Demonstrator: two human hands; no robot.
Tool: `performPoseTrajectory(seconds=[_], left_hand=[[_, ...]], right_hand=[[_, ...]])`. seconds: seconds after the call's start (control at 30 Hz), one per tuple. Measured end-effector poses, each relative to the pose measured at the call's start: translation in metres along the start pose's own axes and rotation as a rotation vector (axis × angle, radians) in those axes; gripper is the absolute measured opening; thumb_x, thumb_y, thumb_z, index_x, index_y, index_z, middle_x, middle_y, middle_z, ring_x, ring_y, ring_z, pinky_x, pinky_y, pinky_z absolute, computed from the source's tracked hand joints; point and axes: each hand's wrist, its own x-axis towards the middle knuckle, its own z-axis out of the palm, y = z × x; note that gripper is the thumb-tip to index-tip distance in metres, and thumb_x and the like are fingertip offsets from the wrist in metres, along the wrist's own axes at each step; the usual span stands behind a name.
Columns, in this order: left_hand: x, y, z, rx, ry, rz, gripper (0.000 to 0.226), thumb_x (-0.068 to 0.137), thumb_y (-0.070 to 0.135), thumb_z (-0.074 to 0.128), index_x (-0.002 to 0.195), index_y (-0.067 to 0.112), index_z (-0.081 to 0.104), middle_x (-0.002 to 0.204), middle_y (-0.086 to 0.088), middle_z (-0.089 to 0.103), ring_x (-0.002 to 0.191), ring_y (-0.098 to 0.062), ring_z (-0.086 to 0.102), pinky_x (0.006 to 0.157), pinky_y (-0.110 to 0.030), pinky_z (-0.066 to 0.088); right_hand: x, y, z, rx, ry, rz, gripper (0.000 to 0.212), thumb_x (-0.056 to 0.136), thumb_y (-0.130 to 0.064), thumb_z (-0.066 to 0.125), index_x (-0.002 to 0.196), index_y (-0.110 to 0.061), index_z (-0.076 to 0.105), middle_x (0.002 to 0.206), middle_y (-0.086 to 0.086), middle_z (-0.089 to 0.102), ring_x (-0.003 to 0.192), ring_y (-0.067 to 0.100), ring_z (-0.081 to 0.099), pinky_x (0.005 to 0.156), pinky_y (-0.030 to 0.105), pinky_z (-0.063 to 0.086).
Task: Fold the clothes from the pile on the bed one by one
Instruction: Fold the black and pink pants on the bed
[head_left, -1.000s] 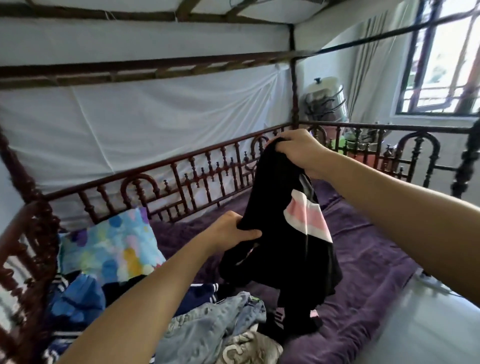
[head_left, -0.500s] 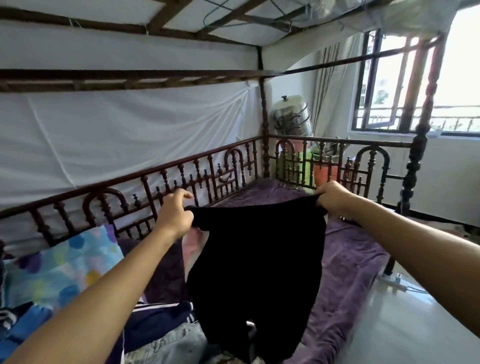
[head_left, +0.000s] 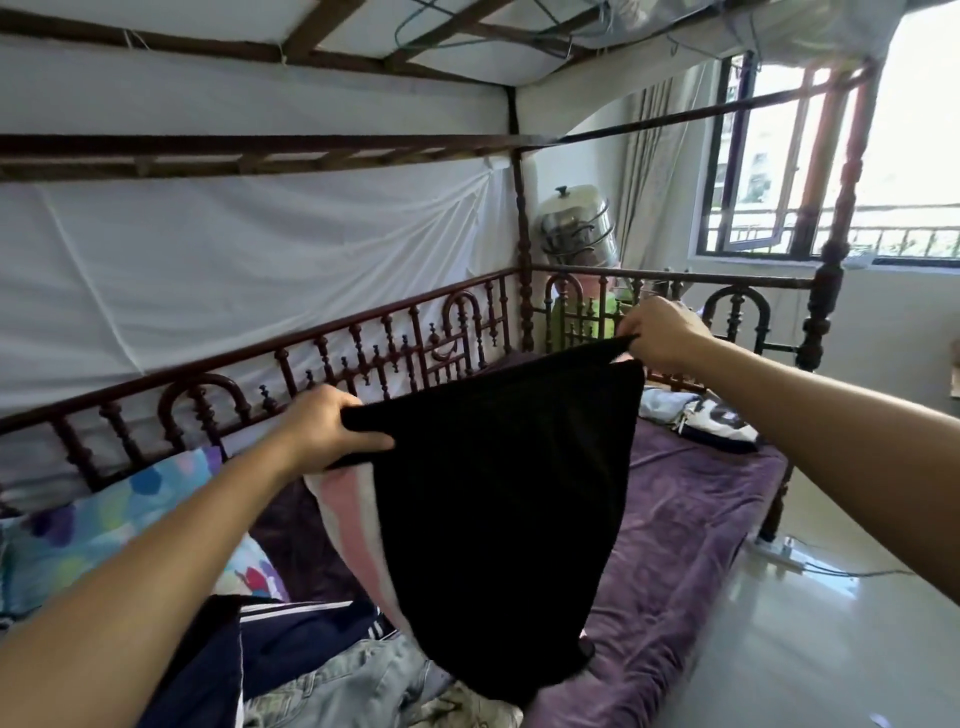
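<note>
A black garment (head_left: 498, 499) with a pink and white panel on its left side hangs spread in the air above the bed. My left hand (head_left: 324, 434) grips its top left corner and my right hand (head_left: 657, 335) pinches its top right corner, so the upper edge is stretched between them. Below it at the near edge lies the pile of clothes (head_left: 337, 670), with dark navy pieces, pale jeans and a patterned item. The garment hides part of the pile.
A purple blanket (head_left: 691, 530) covers the bed. A colourful pillow (head_left: 104, 525) lies at the left against the carved wooden railing (head_left: 363, 358). Some folded clothes (head_left: 701, 421) sit at the bed's far right. Tiled floor (head_left: 810, 644) and a power strip lie to the right.
The bunched garment has been opened out: my left hand moved up and left to a top corner, my right hand moved right, and the cloth now hangs flat between them.
</note>
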Motion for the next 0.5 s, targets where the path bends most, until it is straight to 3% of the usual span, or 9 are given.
performPoseTrajectory(seconds=[0.1,0.2,0.27,0.33,0.43,0.5], left_hand=[[0.009,-0.002,-0.045,0.212,0.182,0.070,0.031,0.064,0.036,0.086,0.057,0.014,0.065,0.047,0.003,0.056,0.044,0.000,0.049,0.053,-0.030,0.036],[0.017,0.007,-0.085,0.315,0.345,0.137,0.036,0.071,0.039,0.081,0.066,0.006,0.068,0.058,-0.012,0.063,0.063,-0.027,0.062,0.060,-0.036,0.041],[0.019,0.019,-0.108,0.346,0.459,0.160,0.045,0.070,0.049,0.070,0.063,0.006,0.062,0.056,-0.013,0.057,0.063,-0.032,0.058,0.058,-0.036,0.039],[0.021,0.030,-0.129,0.358,0.617,0.161,0.041,0.070,0.050,0.055,0.059,0.010,0.055,0.054,-0.012,0.050,0.061,-0.034,0.054,0.057,-0.036,0.037],[0.025,0.033,-0.155,0.353,0.864,0.172,0.027,0.072,0.031,0.045,0.075,0.009,0.061,0.071,-0.020,0.059,0.075,-0.042,0.058,0.063,-0.040,0.041],[0.027,0.028,-0.162,0.313,0.935,0.127,0.028,0.070,0.021,0.042,0.082,0.004,0.062,0.079,-0.024,0.061,0.080,-0.045,0.059,0.062,-0.040,0.039]], right_hand=[[-0.008,0.010,-0.014,0.291,-0.195,0.149,0.016,0.085,0.000,0.057,0.086,-0.010,0.070,0.073,0.010,0.059,0.060,0.020,0.053,0.057,0.027,0.045],[-0.012,-0.012,-0.048,0.591,-0.308,0.135,0.009,0.094,-0.009,0.051,0.094,-0.015,0.058,0.088,0.006,0.059,0.071,0.015,0.059,0.063,0.030,0.055],[-0.018,-0.039,-0.074,0.788,-0.267,0.055,0.014,0.097,-0.009,0.048,0.088,-0.017,0.055,0.090,0.000,0.059,0.077,0.007,0.061,0.060,0.022,0.055],[-0.029,-0.068,-0.096,1.123,-0.192,0.080,0.013,0.097,-0.009,0.047,0.088,-0.010,0.056,0.088,0.000,0.059,0.091,0.008,0.062,0.071,0.027,0.060],[-0.039,-0.103,-0.114,1.300,-0.030,0.074,0.014,0.095,-0.012,0.051,0.085,-0.010,0.061,0.067,-0.001,0.063,0.072,0.012,0.067,0.064,0.027,0.058],[-0.046,-0.114,-0.117,1.364,-0.026,0.015,0.015,0.093,-0.017,0.051,0.084,-0.013,0.061,0.067,0.001,0.063,0.069,0.015,0.065,0.065,0.029,0.056]])
